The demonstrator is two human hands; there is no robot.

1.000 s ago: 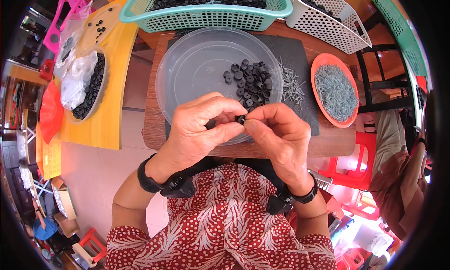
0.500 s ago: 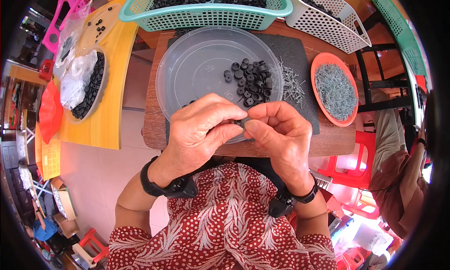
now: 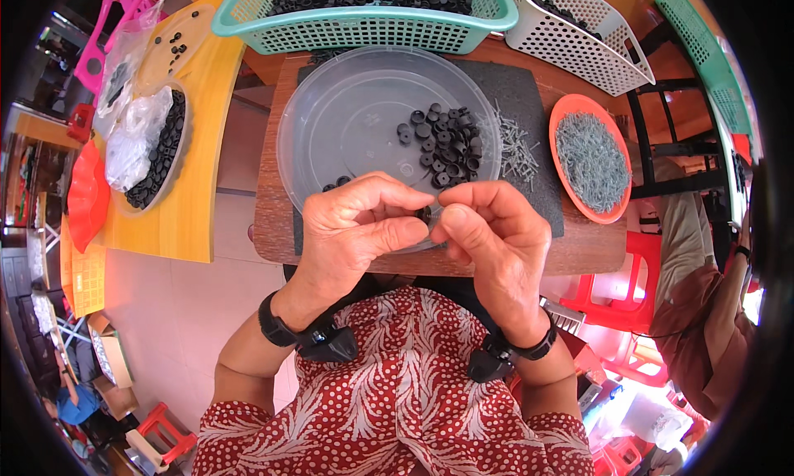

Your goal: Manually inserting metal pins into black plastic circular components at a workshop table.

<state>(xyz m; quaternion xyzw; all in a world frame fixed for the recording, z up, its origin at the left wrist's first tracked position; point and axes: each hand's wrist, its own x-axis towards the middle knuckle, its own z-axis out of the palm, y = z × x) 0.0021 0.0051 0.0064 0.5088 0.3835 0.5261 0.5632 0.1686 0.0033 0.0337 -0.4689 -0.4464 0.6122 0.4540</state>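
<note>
Close together over the near rim of a round clear plastic basin (image 3: 347, 104), both of my hands are pinched. Thumb and index finger of my left hand (image 3: 343, 228) hold a small round black cap (image 3: 424, 214), mostly covered by the fingers. My right hand (image 3: 496, 232) has its thumb and index finger at the cap's right side, on what looks like a thin metal screw (image 3: 434, 215), partly hidden. Inside the basin, a heap of black caps (image 3: 451, 149) lies at the right, and a few more sit by my left hand.
Loose screws (image 3: 517, 149) lie on a dark mat (image 3: 542, 203) right of the basin. Beyond them is an orange plate (image 3: 566, 105) full of screws. Green (image 3: 364, 31) and white baskets (image 3: 571, 50) stand behind. A yellow table (image 3: 194, 220) is at left; a person (image 3: 703, 310) sits at right.
My left hand has shifted slightly, uncovering a few caps at the basin's left. The fingertips of my hands stand a little differently around the cap, showing more of it.
</note>
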